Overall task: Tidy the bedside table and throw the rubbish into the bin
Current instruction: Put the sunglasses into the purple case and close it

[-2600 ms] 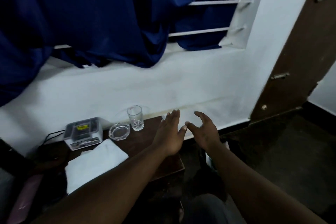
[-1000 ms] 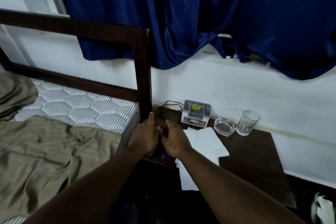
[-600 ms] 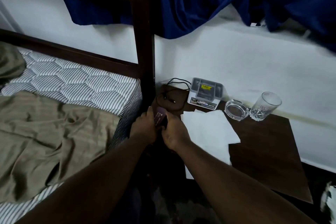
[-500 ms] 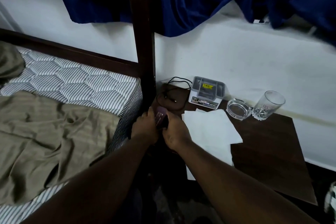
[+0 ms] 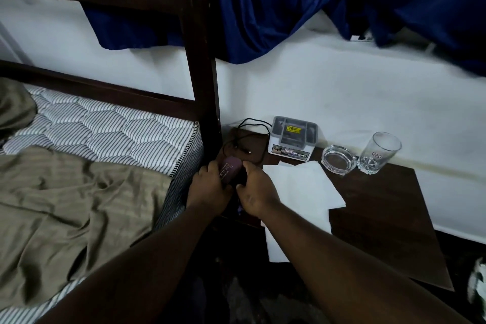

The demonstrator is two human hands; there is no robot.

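While both hands meet at the table's near-left corner:
grip: left hand (image 5: 210, 189) and right hand (image 5: 256, 192) clasp a small maroon packet (image 5: 229, 168), possibly a wrapper
table: bedside table (image 5: 381, 218), right of bed
tip: lift clear of cable (image 5: 247, 139)

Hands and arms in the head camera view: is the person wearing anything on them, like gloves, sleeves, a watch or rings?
Nothing that shows. The left hand and right hand are bare, with no gloves, and no rings can be made out in the dim light. Both forearms are bare as far as the frame shows: no sleeves, no watch, no bands.
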